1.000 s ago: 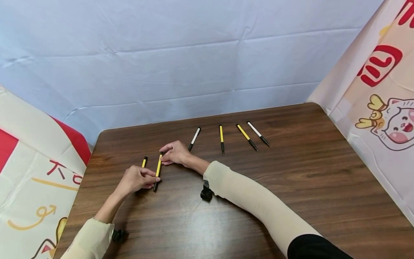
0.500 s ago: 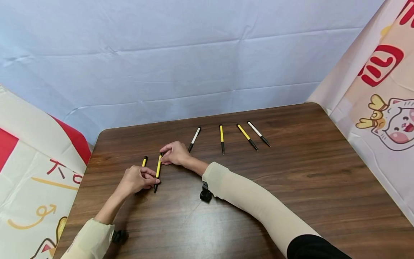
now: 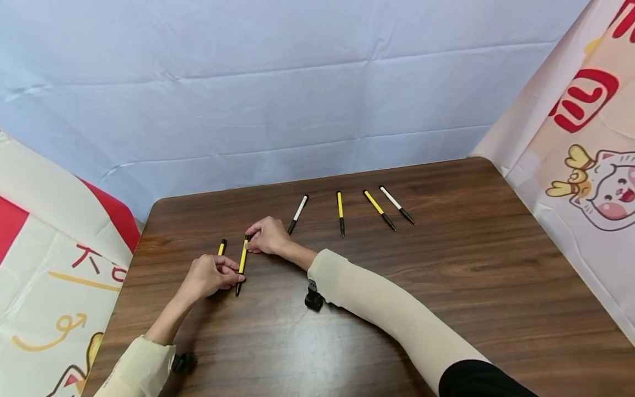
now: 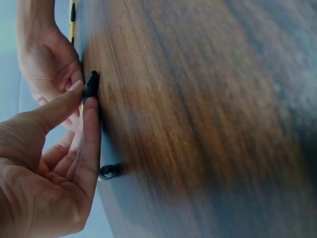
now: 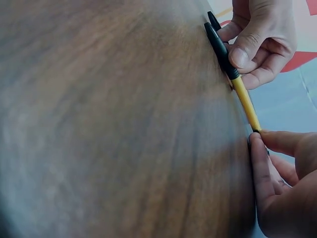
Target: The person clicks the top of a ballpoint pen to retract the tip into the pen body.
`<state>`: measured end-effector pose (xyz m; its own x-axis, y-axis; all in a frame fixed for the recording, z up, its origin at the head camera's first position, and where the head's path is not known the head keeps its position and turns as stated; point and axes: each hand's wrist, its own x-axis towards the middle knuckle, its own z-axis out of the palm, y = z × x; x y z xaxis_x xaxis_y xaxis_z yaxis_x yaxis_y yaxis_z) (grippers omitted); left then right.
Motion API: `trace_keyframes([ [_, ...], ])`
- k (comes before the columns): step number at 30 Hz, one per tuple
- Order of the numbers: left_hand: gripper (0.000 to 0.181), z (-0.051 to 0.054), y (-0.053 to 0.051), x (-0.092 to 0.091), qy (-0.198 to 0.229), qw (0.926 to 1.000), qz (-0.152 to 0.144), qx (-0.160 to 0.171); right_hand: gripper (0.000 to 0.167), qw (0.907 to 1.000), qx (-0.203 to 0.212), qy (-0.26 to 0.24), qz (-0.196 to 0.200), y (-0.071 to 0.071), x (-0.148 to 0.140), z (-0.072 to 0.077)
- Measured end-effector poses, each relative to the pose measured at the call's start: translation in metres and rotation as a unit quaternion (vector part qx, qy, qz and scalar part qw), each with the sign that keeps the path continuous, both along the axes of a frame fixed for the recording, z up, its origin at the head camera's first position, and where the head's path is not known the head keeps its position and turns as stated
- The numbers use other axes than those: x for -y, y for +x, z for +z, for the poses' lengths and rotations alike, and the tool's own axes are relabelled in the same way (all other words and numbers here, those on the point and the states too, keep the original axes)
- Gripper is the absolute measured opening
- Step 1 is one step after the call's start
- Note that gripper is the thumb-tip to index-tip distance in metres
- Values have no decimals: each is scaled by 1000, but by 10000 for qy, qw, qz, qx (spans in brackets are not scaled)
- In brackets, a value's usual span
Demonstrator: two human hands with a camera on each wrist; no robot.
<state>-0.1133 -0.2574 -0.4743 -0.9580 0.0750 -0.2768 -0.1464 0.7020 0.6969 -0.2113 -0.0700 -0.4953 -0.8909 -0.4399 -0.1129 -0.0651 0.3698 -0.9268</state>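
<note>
A yellow pen with black ends (image 3: 243, 259) lies slanted on the brown table between both hands. The left hand (image 3: 207, 277) pinches its black lower part between thumb and fingers; in the left wrist view the black tip (image 4: 91, 83) pokes out past those fingers. At the far end, the right hand (image 3: 269, 236) pinches the pen's top, also seen in the right wrist view, where the yellow barrel (image 5: 246, 103) runs between the hands. Another yellow pen (image 3: 221, 248) lies just left, partly hidden behind the left hand.
Right of the hands, near the table's back edge, lie a white pen (image 3: 299, 209), a yellow pen (image 3: 339, 205), a slanted yellow pen (image 3: 374, 203) and another white pen (image 3: 391, 198). A pale cloth (image 3: 297, 99) hangs behind the table (image 3: 446, 275).
The pen between the hands has shifted very slightly towards the near edge. My right forearm has moved a little to the left; both hands keep their hold.
</note>
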Motion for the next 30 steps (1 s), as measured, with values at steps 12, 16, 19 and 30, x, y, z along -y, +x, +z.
trace_keyframes([
  [12, 27, 4, -2, 0, -9, 10000, 2, -49, 22, 9968, 647, -468, 83, -2, -7, 3],
  [16, 27, 6, -3, 1, -84, 9999, -23, -147, 23, 9939, 858, -666, 209, -2, -11, 4],
  [19, 26, 8, -4, 1, -195, 9993, -63, -307, 24, 9922, 945, -742, 317, -2, -14, 5],
  [30, 23, 16, -13, 3, -133, 9980, -284, -548, 35, 9910, 757, -819, 734, -7, -33, 25],
])
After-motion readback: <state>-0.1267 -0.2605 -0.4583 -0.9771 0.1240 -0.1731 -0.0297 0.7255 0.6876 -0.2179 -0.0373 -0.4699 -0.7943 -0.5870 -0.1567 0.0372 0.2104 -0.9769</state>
